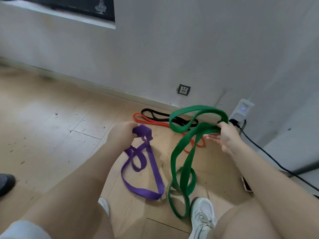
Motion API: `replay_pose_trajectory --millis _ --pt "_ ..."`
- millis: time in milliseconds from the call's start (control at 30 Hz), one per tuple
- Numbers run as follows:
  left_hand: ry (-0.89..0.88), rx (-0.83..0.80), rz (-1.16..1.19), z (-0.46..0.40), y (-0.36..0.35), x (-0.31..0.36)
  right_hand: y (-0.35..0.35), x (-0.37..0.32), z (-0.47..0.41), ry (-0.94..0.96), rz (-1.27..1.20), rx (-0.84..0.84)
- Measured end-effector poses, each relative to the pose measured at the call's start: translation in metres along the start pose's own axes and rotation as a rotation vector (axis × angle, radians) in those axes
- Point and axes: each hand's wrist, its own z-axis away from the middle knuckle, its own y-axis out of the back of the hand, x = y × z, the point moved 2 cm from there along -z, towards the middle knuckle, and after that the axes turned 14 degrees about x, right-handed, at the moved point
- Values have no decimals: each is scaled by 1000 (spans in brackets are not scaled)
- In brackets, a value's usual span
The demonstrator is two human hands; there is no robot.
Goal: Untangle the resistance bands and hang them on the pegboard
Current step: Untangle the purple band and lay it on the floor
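Purple flat elastic band (151,171) hangs from the left hand (123,133), whose fingers curl round its upper end, while its lower loop trails onto the pale wooden floor (51,128). The broad green rubber band (186,159) is gathered in the right hand (227,135): thumb and upper fingers pinch a bunch of it near the top, the remaining fingers stick out straight below. One green loop arcs up above that hand, and the rest drops in long twisted folds to the floor between the two white sneakers (203,216).

Held apart like this, each band hangs from its own hand, probably so the person can see whether the purple and green strands cross anywhere; here they look separate, though each is twisted on itself.

Behind them a thin black band (155,115) and a thin orange-red band (151,121) lie on the floor near the white wall (189,49), overlapping each other, the orange one passing behind the green. A black cable (269,154) runs from a white plug-in device (241,109) at the right. No pegboard is in view, so hanging seems some way off.
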Motion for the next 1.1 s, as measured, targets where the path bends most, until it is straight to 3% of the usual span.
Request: replay_pose_trajectory --millis 100,233,400,433,500,567,633,733,800,933,1033,1100 --pt "0 38 92 2 1 6 9 15 -1 -100 11 -11" --pt "107 125 447 4 18 18 3 38 6 -50 344 -60" --pt "224 30 807 14 30 31 -5 49 13 20 746 -130" --pt "243 20 832 15 30 34 -8 47 20 91 872 -154" --pt "262 -6 886 16 30 38 -21 38 35 421 961 -164" --pt "251 -78 914 15 30 40 -36 17 62 799 740 -276" --pt "215 -179 904 15 29 44 -48 -9 87 1026 546 -506" --pt "187 -271 909 17 29 48 -64 -29 101 1154 557 -796" --pt "182 -307 916 17 29 48 -72 -32 99 1145 612 -856" --pt "197 -394 807 16 29 37 -77 -28 93 1106 748 -931" --pt "219 -453 845 14 28 32 -79 -26 93 1298 861 -869" --pt "207 -461 873 14 30 32 -80 -28 95 1376 808 -783"
